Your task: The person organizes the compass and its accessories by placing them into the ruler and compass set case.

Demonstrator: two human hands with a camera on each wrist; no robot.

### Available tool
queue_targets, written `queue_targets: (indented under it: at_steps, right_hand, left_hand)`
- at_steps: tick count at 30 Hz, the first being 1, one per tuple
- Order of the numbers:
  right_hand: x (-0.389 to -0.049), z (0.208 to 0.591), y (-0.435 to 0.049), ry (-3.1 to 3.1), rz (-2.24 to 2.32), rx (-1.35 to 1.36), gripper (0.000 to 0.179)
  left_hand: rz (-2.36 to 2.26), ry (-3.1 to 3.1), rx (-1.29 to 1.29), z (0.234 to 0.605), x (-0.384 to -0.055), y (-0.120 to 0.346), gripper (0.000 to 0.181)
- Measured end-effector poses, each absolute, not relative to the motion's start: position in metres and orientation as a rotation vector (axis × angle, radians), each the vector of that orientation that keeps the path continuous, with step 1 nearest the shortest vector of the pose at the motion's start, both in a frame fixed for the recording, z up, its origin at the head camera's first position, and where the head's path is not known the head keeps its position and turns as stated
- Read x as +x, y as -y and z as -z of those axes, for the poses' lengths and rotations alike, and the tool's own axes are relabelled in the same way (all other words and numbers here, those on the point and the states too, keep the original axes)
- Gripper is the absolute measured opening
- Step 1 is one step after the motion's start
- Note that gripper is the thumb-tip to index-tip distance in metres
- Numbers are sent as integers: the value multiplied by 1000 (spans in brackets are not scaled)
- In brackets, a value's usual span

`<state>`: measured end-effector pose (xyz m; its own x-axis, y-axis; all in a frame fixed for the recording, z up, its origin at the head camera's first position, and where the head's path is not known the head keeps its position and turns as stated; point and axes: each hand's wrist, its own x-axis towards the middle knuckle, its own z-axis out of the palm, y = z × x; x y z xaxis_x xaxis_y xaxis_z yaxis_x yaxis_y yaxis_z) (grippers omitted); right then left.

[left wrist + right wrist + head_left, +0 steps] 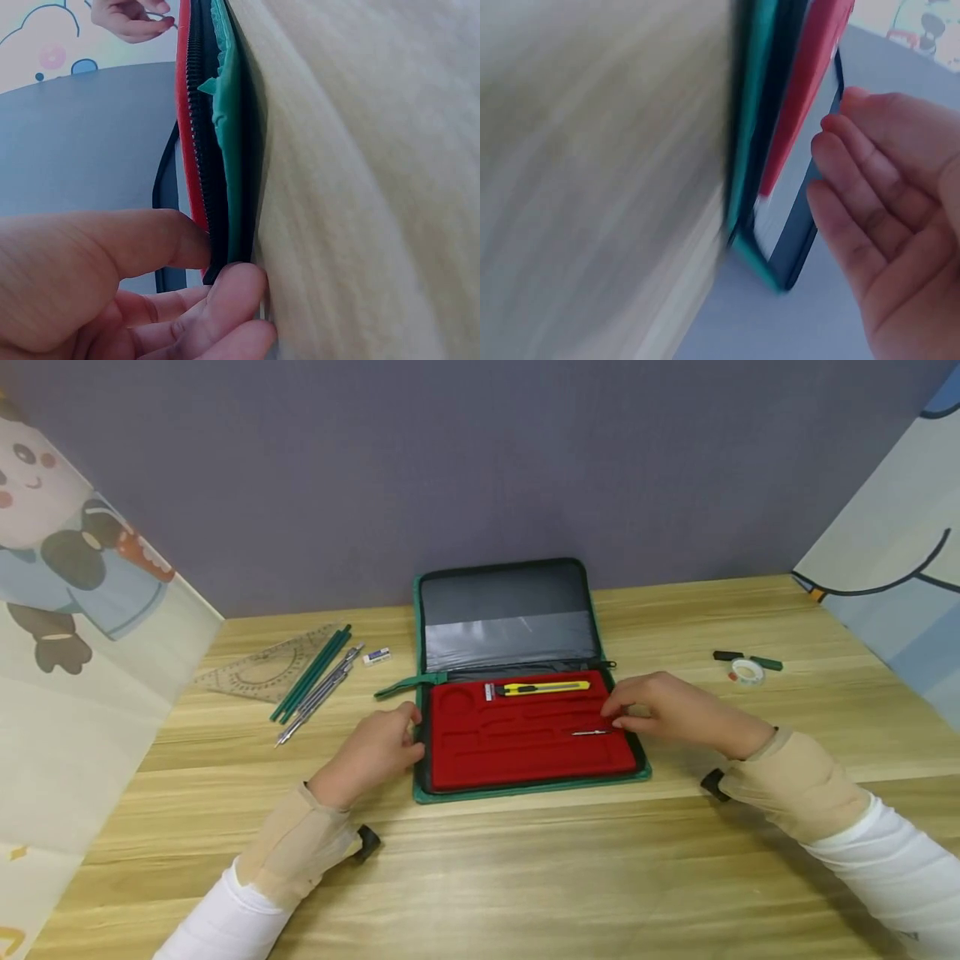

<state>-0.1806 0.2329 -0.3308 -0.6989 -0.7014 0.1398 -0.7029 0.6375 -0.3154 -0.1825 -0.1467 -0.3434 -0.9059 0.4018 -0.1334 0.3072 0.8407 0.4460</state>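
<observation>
A green zip case (525, 791) lies unfolded on the wooden table, its red moulded tray (517, 764) facing up. My left hand (378, 750) pinches the case's left edge; in the left wrist view the thumb (161, 240) is on top and fingers curl below. Over the tray's right side, my right hand (660, 710) has thumb and fingertips together at the end of a small silver metal piece (591, 732). The right wrist view hides that piece behind the fingers (855, 195). A yellow utility knife (546, 688) and a small leads case (490, 692) lie in the tray's upper slots.
Left of the case lie a clear set square (262, 670), green pencils (311, 672), silver compasses (318, 695) and an eraser (377, 656). To the right are a tape roll (747, 672) and small dark and green pieces (766, 663). The raised lid (506, 593) leans back near the wall.
</observation>
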Motion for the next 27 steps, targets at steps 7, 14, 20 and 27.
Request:
queue_targets:
  at_steps: [7, 14, 20, 27]
  right_hand:
    - [-182, 332, -273, 2816, -482, 1013, 20]
    - [-187, 331, -310, 2963, -411, 682, 16]
    - [-192, 327, -339, 3083, -371, 392, 26]
    - [-198, 326, -357, 3181, -376, 281, 38]
  left_hand:
    - [-609, -2806, 559, 344, -183, 147, 31]
    - [-602, -2807, 562, 343, -184, 148, 32]
    - [-607, -2808, 576, 343, -183, 149, 31]
    - [-612, -2810, 569, 343, -183, 148, 32]
